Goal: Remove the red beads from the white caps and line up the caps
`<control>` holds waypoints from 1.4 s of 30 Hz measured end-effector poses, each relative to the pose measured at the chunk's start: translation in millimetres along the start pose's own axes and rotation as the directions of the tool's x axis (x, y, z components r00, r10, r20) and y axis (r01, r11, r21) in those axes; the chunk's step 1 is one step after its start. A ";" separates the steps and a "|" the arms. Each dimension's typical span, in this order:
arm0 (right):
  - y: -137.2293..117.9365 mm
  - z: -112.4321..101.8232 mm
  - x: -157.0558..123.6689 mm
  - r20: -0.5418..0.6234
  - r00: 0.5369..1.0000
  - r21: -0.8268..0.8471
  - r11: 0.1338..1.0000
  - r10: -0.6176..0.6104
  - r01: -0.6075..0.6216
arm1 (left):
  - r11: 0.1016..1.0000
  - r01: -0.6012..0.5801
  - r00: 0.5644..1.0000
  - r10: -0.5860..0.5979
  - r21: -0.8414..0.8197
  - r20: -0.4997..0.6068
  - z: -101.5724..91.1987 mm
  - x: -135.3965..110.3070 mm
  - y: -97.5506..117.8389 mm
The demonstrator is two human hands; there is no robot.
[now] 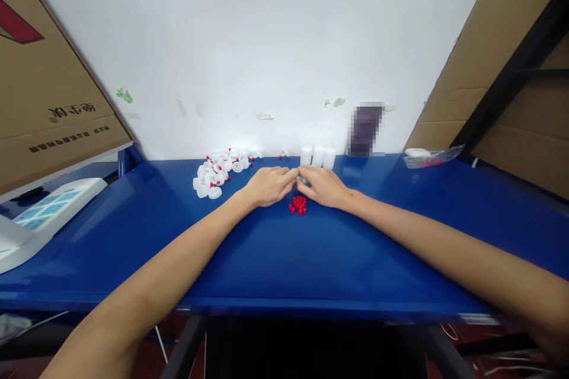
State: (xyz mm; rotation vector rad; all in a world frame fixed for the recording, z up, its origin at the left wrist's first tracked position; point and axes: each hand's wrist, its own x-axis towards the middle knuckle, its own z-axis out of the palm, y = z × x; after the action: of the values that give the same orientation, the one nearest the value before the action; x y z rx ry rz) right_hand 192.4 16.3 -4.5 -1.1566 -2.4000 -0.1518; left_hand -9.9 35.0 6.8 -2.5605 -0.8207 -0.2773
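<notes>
My left hand and my right hand meet fingertip to fingertip above the blue table. Both have their fingers closed. Between them shows a bit of a small whitish piece, mostly covered by the fingers; its kind is unclear. Just in front of the hands lies a cluster of small red caps. To the left is a heap of white round lids, several with red tips. Right behind my right hand stand white bottles, upright in a row.
A white wall closes off the back. A white device with blue panels and a cardboard box are at the left. On the right lies a clear plastic bag by a white object. A blurred dark item leans on the wall.
</notes>
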 end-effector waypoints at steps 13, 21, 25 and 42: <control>7.4 5.4 -1.1 -0.096 0.994 0.089 0.994 -0.058 0.067 | 0.971 0.113 0.992 -0.099 -0.210 0.074 2.6 0.7 -1.4; 12.0 9.0 -2.4 -0.308 0.939 0.206 0.975 0.150 -0.089 | 0.906 0.182 0.981 -0.143 -0.381 0.128 4.0 -8.9 -7.2; 23.0 10.4 2.4 -0.349 0.870 0.363 0.906 0.349 -0.218 | 0.928 0.150 0.977 -0.086 -0.340 0.195 0.1 -8.7 -5.3; 39.3 14.6 9.1 -0.171 0.801 0.605 0.703 0.574 -0.375 | 0.900 0.154 0.980 -0.087 -0.407 0.179 -7.3 -10.7 -2.3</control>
State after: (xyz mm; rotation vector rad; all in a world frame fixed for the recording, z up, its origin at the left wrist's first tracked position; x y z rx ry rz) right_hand 212.2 52.1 -17.3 -1.2929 -1.5860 0.4460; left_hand -20.3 27.9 10.7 -2.9662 -1.0825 -0.3237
